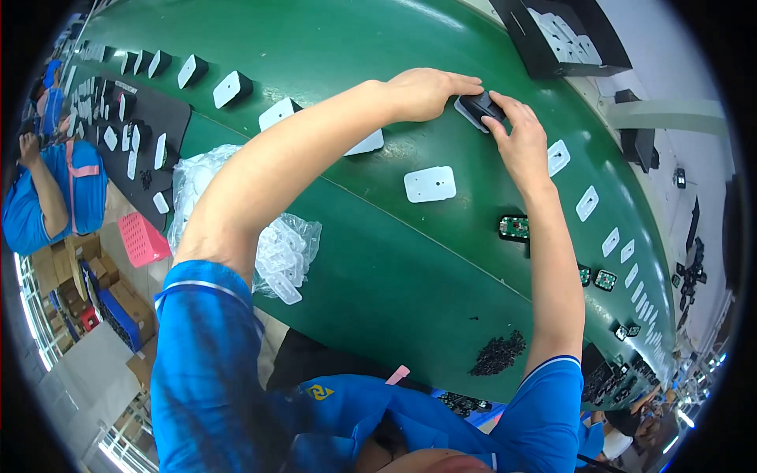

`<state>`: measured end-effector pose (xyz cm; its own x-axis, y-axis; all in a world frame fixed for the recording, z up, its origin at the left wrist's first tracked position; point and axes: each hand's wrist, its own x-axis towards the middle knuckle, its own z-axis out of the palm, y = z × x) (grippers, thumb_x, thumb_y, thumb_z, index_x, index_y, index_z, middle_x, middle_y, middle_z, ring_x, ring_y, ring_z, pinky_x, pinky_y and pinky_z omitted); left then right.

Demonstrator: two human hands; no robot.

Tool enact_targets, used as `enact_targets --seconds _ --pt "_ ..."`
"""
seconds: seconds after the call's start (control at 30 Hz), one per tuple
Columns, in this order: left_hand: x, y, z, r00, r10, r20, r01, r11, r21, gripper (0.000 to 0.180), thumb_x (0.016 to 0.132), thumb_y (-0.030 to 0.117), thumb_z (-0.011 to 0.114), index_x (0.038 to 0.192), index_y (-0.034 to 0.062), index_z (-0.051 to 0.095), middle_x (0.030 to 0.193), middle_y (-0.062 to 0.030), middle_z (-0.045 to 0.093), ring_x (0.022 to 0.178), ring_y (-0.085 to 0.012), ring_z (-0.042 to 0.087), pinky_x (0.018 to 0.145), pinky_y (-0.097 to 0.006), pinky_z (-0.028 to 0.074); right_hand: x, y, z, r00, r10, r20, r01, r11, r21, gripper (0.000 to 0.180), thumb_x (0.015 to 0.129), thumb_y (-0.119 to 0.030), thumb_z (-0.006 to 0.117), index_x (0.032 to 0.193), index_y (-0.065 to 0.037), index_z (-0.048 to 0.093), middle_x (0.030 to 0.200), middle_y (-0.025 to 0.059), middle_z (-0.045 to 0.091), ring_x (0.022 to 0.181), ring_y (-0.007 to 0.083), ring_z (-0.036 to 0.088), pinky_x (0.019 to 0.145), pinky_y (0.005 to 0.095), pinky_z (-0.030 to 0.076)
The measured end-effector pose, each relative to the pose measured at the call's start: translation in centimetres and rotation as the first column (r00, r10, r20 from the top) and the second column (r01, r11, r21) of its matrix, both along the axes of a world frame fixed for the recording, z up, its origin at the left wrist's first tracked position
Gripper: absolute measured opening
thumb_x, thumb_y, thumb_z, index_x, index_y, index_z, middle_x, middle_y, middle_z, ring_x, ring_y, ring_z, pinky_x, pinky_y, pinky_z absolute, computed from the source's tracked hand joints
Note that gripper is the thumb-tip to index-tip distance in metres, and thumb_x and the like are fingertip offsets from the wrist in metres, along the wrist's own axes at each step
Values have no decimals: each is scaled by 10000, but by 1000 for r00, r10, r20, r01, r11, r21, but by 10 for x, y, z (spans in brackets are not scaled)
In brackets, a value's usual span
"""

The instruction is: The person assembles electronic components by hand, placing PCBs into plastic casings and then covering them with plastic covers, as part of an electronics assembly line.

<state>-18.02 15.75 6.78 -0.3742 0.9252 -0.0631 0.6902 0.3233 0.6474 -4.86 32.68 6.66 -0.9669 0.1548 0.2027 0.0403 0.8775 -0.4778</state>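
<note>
At the far side of the green bench, both my hands are on a black plastic housing (478, 105) with a pale plate (467, 116) along its left underside. My right hand (522, 142) grips its near right side, thumb on one face and fingers on the other. My left hand (426, 93) is closed at its left end, fingers pressed together at the upper edge; its thumb is hidden. Nearer me, a white cover plate (430, 184) with small holes lies flat. Just left of my right forearm sits a black housing with a green circuit board (514, 227).
A clear bag of white covers (282, 252) lies left, beneath my left arm. A pile of small black parts (498, 353) is near the front edge. White plates (587, 203) line the right side. A black bin (564, 39) stands far right. A co-worker (63, 189) sits left.
</note>
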Motion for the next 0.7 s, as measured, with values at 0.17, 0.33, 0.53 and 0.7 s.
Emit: enact_targets --seconds 0.17,0.33,0.53,0.7 --pt "-2 -4 -14 997 -16 -82 17 1000 15 609 775 -91 453 1326 154 539 1422 -19 473 1263 -263 484 1020 -379 431 -4 -1 -2 998 34 61 -34 999 4 365 798 -140 693 1146 -51 628 1106 108 649 1022 284 593 878 378 482" --pt "-7 -5 -24 971 -109 -215 107 994 -18 560 807 -54 446 1331 124 533 1428 -38 469 1287 -239 469 1026 -395 415 -5 -5 -13 998 43 51 -47 996 74 368 797 -129 682 1155 -68 620 1108 87 642 1006 262 592 859 367 495" --pt "1 -5 -27 887 -166 -430 152 986 -67 483 860 38 465 1341 64 500 1425 -57 468 1264 -216 489 1024 -383 405 0 -26 -32 997 -54 -54 69 944 324 381 793 -92 655 1171 -72 607 1140 56 611 1004 247 579 804 342 524" --pt "7 10 -20 882 -199 -427 120 972 -204 535 833 117 599 1341 17 465 1363 -127 497 1213 -232 522 1002 -373 417 -14 -8 -16 998 -63 13 62 997 50 342 786 -95 665 1126 -67 635 1082 76 649 996 259 592 822 372 512"
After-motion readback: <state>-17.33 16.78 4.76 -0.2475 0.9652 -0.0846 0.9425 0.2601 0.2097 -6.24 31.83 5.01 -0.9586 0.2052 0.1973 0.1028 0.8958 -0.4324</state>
